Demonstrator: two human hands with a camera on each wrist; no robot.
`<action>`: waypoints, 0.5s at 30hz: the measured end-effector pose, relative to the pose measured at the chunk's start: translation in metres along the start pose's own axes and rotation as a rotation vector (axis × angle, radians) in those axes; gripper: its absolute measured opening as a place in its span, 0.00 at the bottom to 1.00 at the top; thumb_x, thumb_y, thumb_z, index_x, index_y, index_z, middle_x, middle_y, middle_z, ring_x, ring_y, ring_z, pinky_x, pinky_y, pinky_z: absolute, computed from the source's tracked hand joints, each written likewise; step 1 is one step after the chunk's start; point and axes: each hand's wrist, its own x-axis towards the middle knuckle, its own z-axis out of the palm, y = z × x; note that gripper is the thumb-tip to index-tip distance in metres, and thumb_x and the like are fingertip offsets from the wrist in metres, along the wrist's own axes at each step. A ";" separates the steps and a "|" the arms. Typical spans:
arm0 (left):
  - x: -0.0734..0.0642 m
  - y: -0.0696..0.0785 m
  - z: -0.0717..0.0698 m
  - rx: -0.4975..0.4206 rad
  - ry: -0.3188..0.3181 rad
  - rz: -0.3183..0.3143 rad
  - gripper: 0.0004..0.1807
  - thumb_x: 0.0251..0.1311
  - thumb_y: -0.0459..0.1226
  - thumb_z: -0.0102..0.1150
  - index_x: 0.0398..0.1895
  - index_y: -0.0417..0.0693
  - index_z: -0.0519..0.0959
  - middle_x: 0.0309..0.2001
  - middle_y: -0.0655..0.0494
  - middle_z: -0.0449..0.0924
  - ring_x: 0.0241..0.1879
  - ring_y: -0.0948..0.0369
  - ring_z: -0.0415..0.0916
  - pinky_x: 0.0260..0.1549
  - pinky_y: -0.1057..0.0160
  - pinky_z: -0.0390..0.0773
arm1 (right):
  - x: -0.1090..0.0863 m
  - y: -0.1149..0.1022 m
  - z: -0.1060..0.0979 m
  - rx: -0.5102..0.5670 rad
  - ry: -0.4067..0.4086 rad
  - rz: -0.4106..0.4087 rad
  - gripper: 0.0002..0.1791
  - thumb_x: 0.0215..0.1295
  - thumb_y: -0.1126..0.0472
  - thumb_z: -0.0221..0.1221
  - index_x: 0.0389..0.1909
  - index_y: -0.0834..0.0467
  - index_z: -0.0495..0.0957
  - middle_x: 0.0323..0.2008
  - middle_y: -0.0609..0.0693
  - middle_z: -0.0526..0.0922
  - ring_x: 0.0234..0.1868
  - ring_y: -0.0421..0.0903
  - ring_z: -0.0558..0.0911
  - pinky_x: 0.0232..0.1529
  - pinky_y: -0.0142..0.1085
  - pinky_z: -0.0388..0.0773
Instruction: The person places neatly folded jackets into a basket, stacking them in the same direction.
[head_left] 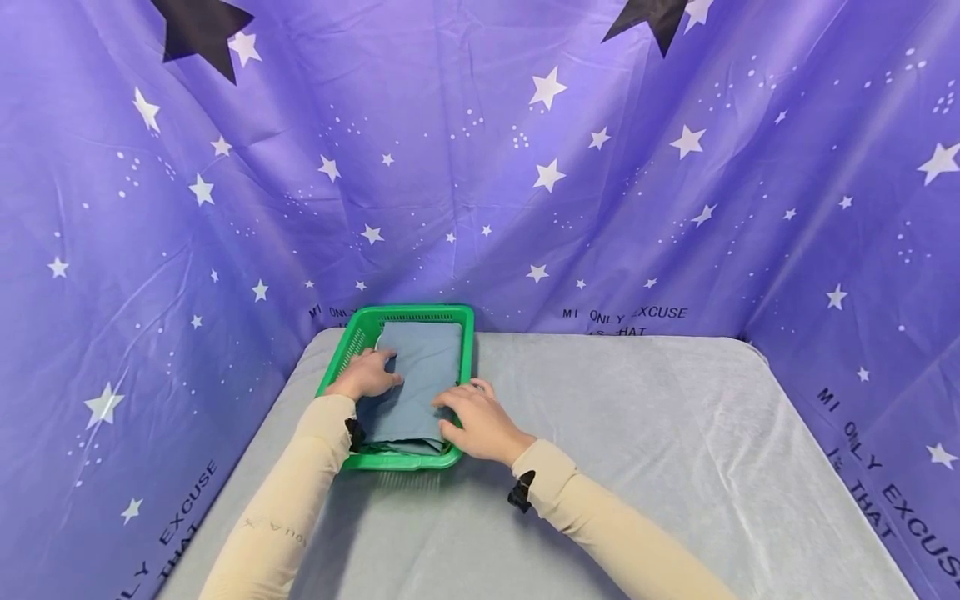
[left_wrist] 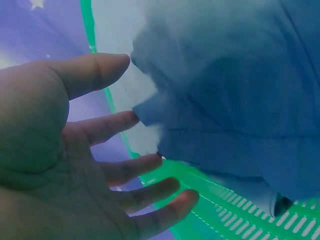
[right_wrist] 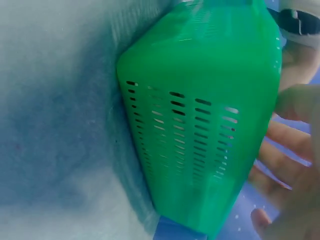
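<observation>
A folded blue-grey cloth point(head_left: 420, 367) lies in a green plastic basket point(head_left: 467, 350), filling most of its width. My left hand point(head_left: 367, 373) is over the basket's left side, fingers spread and fingertips right at the cloth's edge. In the left wrist view the palm of that hand point(left_wrist: 95, 135) faces the cloth point(left_wrist: 235, 110), thumb and fingers apart. At the right rim is my right hand point(head_left: 483, 421), its fingers reaching over onto the cloth's edge. The right wrist view shows the basket's slotted outer wall point(right_wrist: 200, 130) with the right hand's fingers point(right_wrist: 285, 160) loosely extended above its rim.
The basket stands at the back left of a table covered with grey cloth point(head_left: 637, 433). Purple curtains point(head_left: 480, 150) with white stars hang behind and along both sides. A black strap point(head_left: 522, 492) sits on the right wrist.
</observation>
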 end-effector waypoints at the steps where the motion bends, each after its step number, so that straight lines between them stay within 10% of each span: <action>1: -0.001 0.002 0.001 -0.002 0.012 0.003 0.35 0.72 0.44 0.58 0.77 0.40 0.63 0.75 0.28 0.59 0.74 0.30 0.54 0.71 0.34 0.61 | -0.002 0.002 -0.001 0.035 0.038 0.002 0.18 0.73 0.56 0.58 0.60 0.54 0.81 0.58 0.48 0.85 0.64 0.49 0.79 0.76 0.56 0.57; 15: -0.029 0.026 0.003 -0.159 0.340 0.177 0.25 0.70 0.42 0.60 0.68 0.44 0.74 0.62 0.38 0.80 0.59 0.40 0.79 0.55 0.39 0.79 | -0.045 0.059 -0.047 0.326 0.323 0.234 0.15 0.70 0.62 0.61 0.56 0.55 0.81 0.50 0.51 0.87 0.52 0.49 0.84 0.53 0.50 0.81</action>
